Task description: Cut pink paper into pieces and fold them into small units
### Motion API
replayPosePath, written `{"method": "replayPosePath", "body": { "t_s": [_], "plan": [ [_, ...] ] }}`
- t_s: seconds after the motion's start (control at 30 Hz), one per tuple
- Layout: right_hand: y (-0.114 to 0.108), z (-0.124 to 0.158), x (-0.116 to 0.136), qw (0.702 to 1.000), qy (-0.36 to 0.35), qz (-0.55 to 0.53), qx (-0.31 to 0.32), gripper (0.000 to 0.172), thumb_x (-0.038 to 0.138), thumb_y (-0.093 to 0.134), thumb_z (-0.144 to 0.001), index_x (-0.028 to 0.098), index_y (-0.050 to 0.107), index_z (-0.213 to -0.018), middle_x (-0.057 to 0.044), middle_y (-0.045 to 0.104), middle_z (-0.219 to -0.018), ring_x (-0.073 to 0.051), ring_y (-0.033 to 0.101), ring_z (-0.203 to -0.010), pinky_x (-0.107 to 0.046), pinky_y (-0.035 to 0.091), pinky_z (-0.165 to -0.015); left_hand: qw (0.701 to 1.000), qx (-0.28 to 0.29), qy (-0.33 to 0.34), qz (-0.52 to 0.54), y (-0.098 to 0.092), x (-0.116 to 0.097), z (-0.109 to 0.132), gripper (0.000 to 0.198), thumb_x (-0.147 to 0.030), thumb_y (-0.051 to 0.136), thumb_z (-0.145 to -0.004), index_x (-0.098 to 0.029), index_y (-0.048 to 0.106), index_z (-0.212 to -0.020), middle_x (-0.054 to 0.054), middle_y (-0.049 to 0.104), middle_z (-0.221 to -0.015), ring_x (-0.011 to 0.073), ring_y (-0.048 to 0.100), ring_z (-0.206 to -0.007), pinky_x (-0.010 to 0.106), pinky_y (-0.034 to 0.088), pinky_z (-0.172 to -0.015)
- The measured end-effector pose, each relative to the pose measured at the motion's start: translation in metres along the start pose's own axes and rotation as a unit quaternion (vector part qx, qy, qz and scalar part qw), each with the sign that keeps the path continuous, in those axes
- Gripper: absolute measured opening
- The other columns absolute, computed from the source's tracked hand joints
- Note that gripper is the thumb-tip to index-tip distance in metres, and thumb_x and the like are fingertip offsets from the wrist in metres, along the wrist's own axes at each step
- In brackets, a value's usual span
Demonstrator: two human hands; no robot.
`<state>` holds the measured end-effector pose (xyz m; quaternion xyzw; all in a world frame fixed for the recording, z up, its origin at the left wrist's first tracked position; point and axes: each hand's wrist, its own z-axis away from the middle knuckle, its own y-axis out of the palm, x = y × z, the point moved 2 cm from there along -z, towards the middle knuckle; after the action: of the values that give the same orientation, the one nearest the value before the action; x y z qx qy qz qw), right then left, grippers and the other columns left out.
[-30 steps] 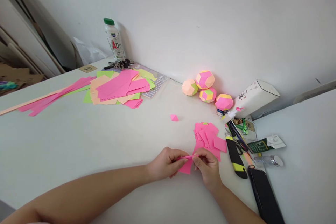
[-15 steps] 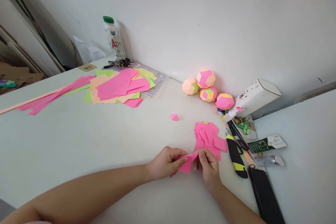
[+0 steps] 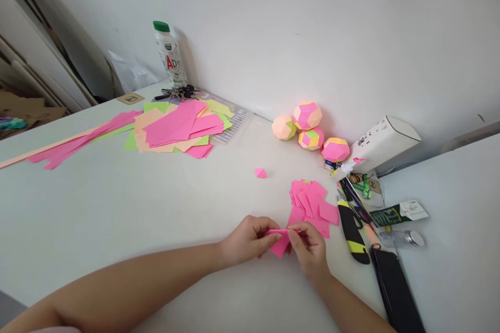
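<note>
Between my hands is a pink piece of paper [image 3: 278, 247], held just above the table with a folded upper edge. My left hand [image 3: 250, 239] pinches its left side between thumb and fingers. On the right side, my right hand [image 3: 308, 247] presses the paper with its thumb, fingers curled behind. Just beyond my right hand lies a loose pile of pink paper pieces [image 3: 310, 203]. A small folded pink paper shape [image 3: 260, 173] rests alone farther back. Parts of the held paper are hidden by my fingers.
Several faceted paper balls [image 3: 307, 116] sit against the wall. Coloured sheets [image 3: 175, 125] and long strips [image 3: 86, 140] lie at the left, by keys and a white bottle [image 3: 170, 54]. At the right are a utility knife [image 3: 352, 231], a small jar [image 3: 404, 239] and a black phone-like object [image 3: 396, 289].
My right thumb has moved left along the paper's upper edge. The paper's right part is now folded over, and its lower part shows as a point.
</note>
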<state>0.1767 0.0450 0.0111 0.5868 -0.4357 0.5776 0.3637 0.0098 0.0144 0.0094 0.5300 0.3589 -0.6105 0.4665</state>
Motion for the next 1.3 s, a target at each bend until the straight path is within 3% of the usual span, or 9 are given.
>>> {"method": "replayPosePath", "body": {
  "t_s": [0.17, 0.43, 0.57, 0.7, 0.93, 1.3],
  "plan": [
    [0.0004, -0.0005, -0.0042, 1.000, 0.013, 0.005, 0.025, 0.012, 0.032, 0.063, -0.084, 0.020, 0.062, -0.081, 0.002, 0.062, -0.059, -0.012, 0.059, -0.046, -0.023, 0.050, -0.044, 1.000, -0.010, -0.014, 0.018, -0.0006, 0.0005, -0.0007, 0.024, -0.036, 0.057, -0.083, -0.013, 0.062, -0.081, -0.002, 0.054, -0.058, 0.0077, 0.045, -0.048, 0.019, 0.036, -0.045],
    [-0.0019, 0.0029, -0.0031, 0.996, -0.074, 0.049, -0.011, 0.007, 0.027, 0.063, -0.084, 0.021, 0.065, -0.086, -0.001, 0.068, -0.065, -0.014, 0.063, -0.049, -0.025, 0.052, -0.046, 0.999, -0.029, -0.014, 0.022, -0.0010, 0.0028, -0.0015, 0.030, -0.043, 0.057, -0.083, -0.014, 0.063, -0.085, -0.003, 0.052, -0.055, 0.0075, 0.044, -0.045, 0.020, 0.035, -0.044],
    [-0.0002, 0.0012, 0.0002, 0.997, -0.052, 0.055, 0.014, 0.008, 0.028, 0.062, -0.085, 0.021, 0.067, -0.086, -0.003, 0.069, -0.070, -0.014, 0.063, -0.052, -0.025, 0.052, -0.047, 0.998, -0.043, -0.014, 0.034, -0.0012, 0.0037, -0.0019, 0.031, -0.045, 0.059, -0.081, -0.014, 0.059, -0.077, -0.005, 0.050, -0.052, 0.0070, 0.042, -0.044, 0.020, 0.034, -0.044],
    [-0.0001, -0.0013, 0.0000, 0.995, -0.029, 0.083, 0.038, 0.014, 0.031, 0.062, -0.084, 0.020, 0.069, -0.081, -0.001, 0.065, -0.061, -0.014, 0.059, -0.049, -0.023, 0.049, -0.044, 0.998, -0.045, -0.019, 0.034, -0.0001, 0.0031, -0.0016, 0.032, -0.046, 0.061, -0.080, -0.014, 0.059, -0.077, -0.004, 0.051, -0.054, 0.0066, 0.041, -0.045, 0.019, 0.035, -0.044],
    [-0.0030, -0.0003, -0.0030, 0.994, -0.080, 0.072, 0.011, 0.009, 0.025, 0.064, -0.083, 0.023, 0.072, -0.086, 0.000, 0.068, -0.060, -0.014, 0.060, -0.047, -0.024, 0.051, -0.044, 0.997, -0.073, -0.025, 0.027, -0.0005, 0.0046, -0.0003, 0.029, -0.044, 0.060, -0.081, -0.016, 0.056, -0.079, -0.006, 0.052, -0.050, 0.0071, 0.044, -0.043, 0.019, 0.035, -0.044],
    [-0.0004, -0.0031, 0.0009, 0.996, -0.043, 0.072, 0.033, 0.014, 0.031, 0.064, -0.082, 0.021, 0.072, -0.089, -0.003, 0.071, -0.067, -0.015, 0.063, -0.052, -0.025, 0.054, -0.046, 0.996, -0.040, -0.008, 0.074, 0.0001, 0.0071, -0.0018, 0.040, -0.054, 0.062, -0.077, -0.016, 0.051, -0.074, -0.008, 0.046, -0.049, 0.0055, 0.039, -0.042, 0.018, 0.031, -0.041]
  ]
}}
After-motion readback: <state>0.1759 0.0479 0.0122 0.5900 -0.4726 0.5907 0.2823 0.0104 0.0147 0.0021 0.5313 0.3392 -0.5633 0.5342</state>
